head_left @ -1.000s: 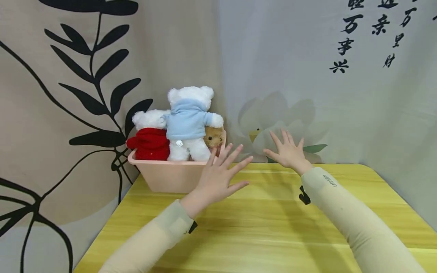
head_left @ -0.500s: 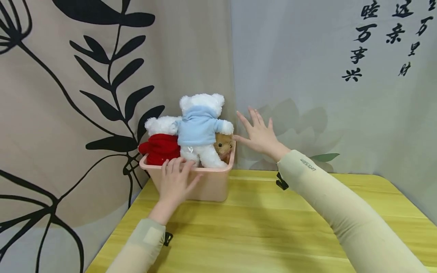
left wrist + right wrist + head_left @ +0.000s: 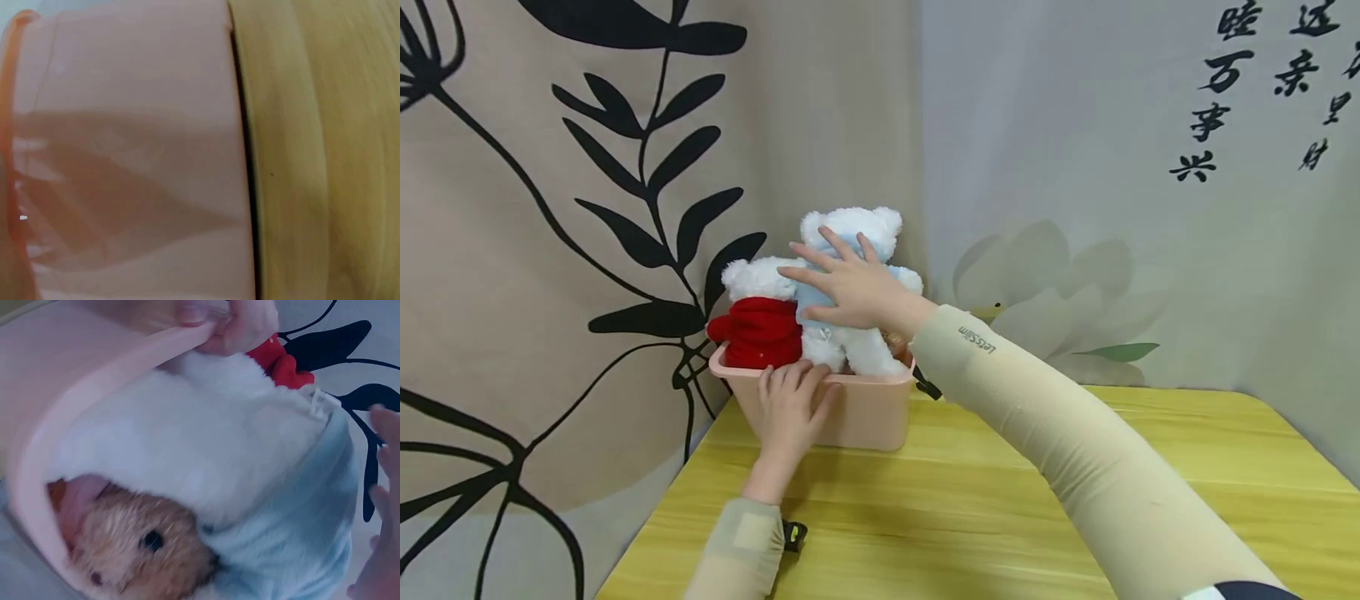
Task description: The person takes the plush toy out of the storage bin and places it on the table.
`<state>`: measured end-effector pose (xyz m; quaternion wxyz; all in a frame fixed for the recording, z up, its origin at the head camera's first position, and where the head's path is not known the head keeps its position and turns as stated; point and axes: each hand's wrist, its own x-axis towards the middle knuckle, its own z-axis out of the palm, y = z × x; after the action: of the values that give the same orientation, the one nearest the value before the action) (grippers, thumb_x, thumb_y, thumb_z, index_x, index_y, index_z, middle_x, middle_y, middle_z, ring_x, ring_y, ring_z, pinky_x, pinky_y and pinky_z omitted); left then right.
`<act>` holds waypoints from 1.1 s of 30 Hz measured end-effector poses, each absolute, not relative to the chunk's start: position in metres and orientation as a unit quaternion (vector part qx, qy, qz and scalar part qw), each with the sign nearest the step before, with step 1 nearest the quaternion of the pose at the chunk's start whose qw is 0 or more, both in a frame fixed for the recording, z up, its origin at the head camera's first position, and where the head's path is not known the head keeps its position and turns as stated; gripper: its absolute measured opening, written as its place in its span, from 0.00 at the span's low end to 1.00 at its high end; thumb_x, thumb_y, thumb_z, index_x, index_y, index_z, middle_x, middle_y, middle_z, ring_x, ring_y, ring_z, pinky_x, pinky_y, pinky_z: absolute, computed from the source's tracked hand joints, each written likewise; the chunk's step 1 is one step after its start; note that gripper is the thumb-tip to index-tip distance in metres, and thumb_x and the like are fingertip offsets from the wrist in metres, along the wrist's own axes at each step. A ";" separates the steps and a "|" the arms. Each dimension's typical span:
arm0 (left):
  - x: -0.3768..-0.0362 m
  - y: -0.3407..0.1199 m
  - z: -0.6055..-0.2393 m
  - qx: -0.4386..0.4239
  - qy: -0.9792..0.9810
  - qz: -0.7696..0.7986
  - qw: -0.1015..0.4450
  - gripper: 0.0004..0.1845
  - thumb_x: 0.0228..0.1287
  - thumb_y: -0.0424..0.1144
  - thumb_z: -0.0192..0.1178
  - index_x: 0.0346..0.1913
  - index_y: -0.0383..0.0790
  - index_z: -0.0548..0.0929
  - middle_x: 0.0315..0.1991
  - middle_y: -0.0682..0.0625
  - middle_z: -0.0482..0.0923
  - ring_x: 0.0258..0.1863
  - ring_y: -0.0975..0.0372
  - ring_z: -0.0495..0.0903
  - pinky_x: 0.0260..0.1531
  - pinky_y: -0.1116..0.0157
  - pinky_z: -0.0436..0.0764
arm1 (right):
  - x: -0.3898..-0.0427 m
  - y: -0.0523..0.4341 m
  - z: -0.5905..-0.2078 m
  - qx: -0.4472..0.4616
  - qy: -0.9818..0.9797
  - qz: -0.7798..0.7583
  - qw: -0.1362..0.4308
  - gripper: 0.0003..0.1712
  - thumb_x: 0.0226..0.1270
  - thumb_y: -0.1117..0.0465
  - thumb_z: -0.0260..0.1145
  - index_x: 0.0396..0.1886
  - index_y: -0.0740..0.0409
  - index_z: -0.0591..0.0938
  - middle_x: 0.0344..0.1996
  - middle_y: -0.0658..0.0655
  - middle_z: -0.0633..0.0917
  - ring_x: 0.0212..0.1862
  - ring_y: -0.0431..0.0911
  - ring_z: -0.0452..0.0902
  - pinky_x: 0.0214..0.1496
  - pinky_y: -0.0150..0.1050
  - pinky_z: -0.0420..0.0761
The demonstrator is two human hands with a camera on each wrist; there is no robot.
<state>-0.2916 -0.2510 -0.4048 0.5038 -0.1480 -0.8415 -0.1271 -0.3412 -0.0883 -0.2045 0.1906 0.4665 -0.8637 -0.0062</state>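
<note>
A pink plastic bin [image 3: 872, 421] stands on the table with plush toys in it. My left hand [image 3: 792, 412] grips its front rim, fingers over the edge and thumb outside, as the right wrist view also shows. A white teddy bear in a blue hoodie [image 3: 880, 223] rises above the bin, back towards me. In front of it my right hand [image 3: 867, 290] is spread, fingers straight; contact with the bear is unclear. Left of it sits a white bear in red clothing [image 3: 767, 333]. A brown plush toy [image 3: 140, 544] peeks out beneath the blue hoodie in the right wrist view.
The yellow wood-grain table [image 3: 985, 500] extends to the right and towards me. Directly behind the bin hangs a curtain [image 3: 850, 100] with black leaf prints and written characters. The table's left edge runs close to the bin.
My left hand has moved left and taken hold of the bin's front rim. The right hand has swung left from the bin's right side to in front of the blue-hoodie bear.
</note>
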 end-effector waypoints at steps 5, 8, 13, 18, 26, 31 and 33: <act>-0.294 -0.243 -0.406 -0.147 -0.841 -0.144 0.500 0.13 0.64 0.50 0.60 0.45 0.46 0.82 0.44 0.45 0.77 0.47 0.47 0.73 0.59 0.42 0.56 | -0.341 -0.096 -0.204 0.444 -0.878 -0.074 0.165 0.38 0.70 0.37 0.52 0.76 0.27 0.50 0.73 0.44 0.60 0.77 0.52 0.34 0.66 0.70 0.36; -0.292 -0.243 -0.405 -0.147 -0.840 -0.152 0.499 0.13 0.61 0.49 0.63 0.44 0.47 0.82 0.44 0.46 0.78 0.47 0.48 0.74 0.59 0.42 0.56 | -0.342 -0.094 -0.206 0.411 -0.895 -0.082 0.152 0.41 0.67 0.31 0.52 0.76 0.24 0.48 0.71 0.47 0.64 0.75 0.54 0.43 0.63 0.74 0.39; -0.289 -0.247 -0.399 -0.148 -0.844 -0.158 0.490 0.14 0.60 0.49 0.64 0.45 0.48 0.82 0.45 0.47 0.77 0.48 0.49 0.74 0.59 0.43 0.56 | -0.340 -0.087 -0.203 0.357 -0.917 -0.028 0.176 0.46 0.59 0.22 0.49 0.75 0.22 0.45 0.71 0.49 0.63 0.71 0.56 0.51 0.58 0.79 0.39; -0.292 -0.248 -0.394 -0.149 -0.851 -0.154 0.480 0.13 0.62 0.49 0.63 0.46 0.48 0.82 0.46 0.46 0.77 0.50 0.48 0.74 0.61 0.43 0.55 | -0.337 -0.084 -0.192 0.306 -0.919 -0.012 0.247 0.52 0.59 0.21 0.47 0.77 0.29 0.38 0.52 0.46 0.81 0.63 0.53 0.66 0.53 0.81 0.29; -0.293 -0.246 -0.399 -0.149 -0.847 -0.172 0.480 0.12 0.63 0.49 0.62 0.44 0.48 0.81 0.44 0.46 0.77 0.49 0.48 0.73 0.60 0.41 0.53 | -0.349 -0.064 -0.172 0.191 -0.964 -0.020 0.186 0.61 0.58 0.19 0.44 0.78 0.50 0.38 0.29 0.51 0.84 0.50 0.54 0.80 0.57 0.80 0.43; -0.293 -0.249 -0.405 -0.144 -0.844 -0.180 0.485 0.12 0.62 0.49 0.62 0.44 0.47 0.81 0.44 0.45 0.77 0.50 0.47 0.72 0.61 0.41 0.52 | -0.365 -0.037 -0.169 0.171 -0.972 -0.001 0.162 0.57 0.52 0.18 0.51 0.77 0.40 0.54 0.69 0.59 0.67 0.70 0.62 0.59 0.58 0.79 0.44; -0.291 -0.249 -0.406 -0.141 -0.846 -0.180 0.482 0.13 0.63 0.49 0.61 0.44 0.47 0.81 0.45 0.45 0.77 0.50 0.47 0.72 0.61 0.41 0.52 | -0.369 -0.030 -0.169 0.200 -0.966 0.018 0.165 0.57 0.50 0.20 0.57 0.76 0.41 0.56 0.75 0.58 0.53 0.74 0.62 0.46 0.57 0.80 0.42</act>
<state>-0.2913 -0.2495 -0.4057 0.4817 -0.1415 -0.8458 -0.1805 -0.3690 -0.0301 -0.1686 0.1649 0.1999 -0.9657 0.0179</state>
